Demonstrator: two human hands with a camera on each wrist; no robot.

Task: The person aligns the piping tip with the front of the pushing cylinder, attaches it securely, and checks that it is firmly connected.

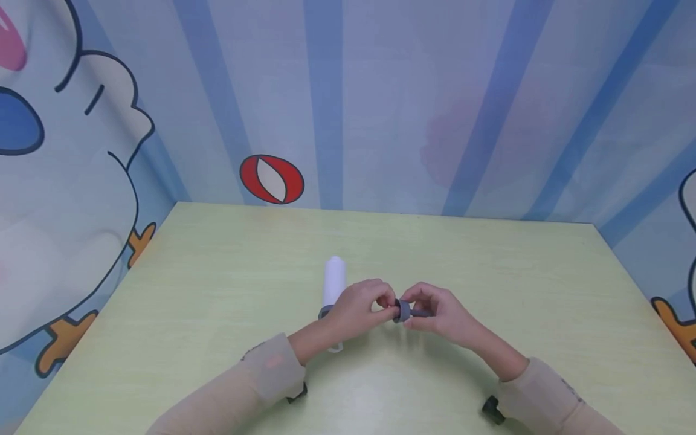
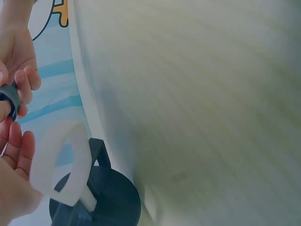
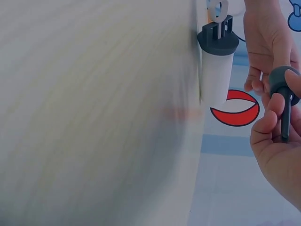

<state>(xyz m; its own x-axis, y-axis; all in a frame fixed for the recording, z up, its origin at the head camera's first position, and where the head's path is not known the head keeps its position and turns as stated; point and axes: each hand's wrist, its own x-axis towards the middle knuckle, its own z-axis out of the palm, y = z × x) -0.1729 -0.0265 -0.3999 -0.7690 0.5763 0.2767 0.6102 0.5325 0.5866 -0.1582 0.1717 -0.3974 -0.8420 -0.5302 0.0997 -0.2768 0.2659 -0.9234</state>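
Note:
Over the table, my right hand (image 1: 443, 314) pinches a small dark grey cap (image 1: 405, 311) with a thin rod (image 3: 285, 120) sticking out of one side. My left hand (image 1: 361, 309) pinches the cap's other side, and a fingertip sits inside its hollow end in the left wrist view. Whatever else may be inside the cap is hidden. Behind my left hand lies a white cylinder (image 1: 335, 281) with a dark grey lid (image 2: 120, 197). From this lid projects a white loop (image 2: 84, 165). Part of the lid is covered by my left hand in the head view.
The pale green table (image 1: 244, 254) runs back to a blue striped backdrop (image 1: 391, 90) with cartoon figures and a printed red and white ball (image 1: 272, 179). Dark devices, one a black piece (image 1: 492, 411), show below both sleeve cuffs.

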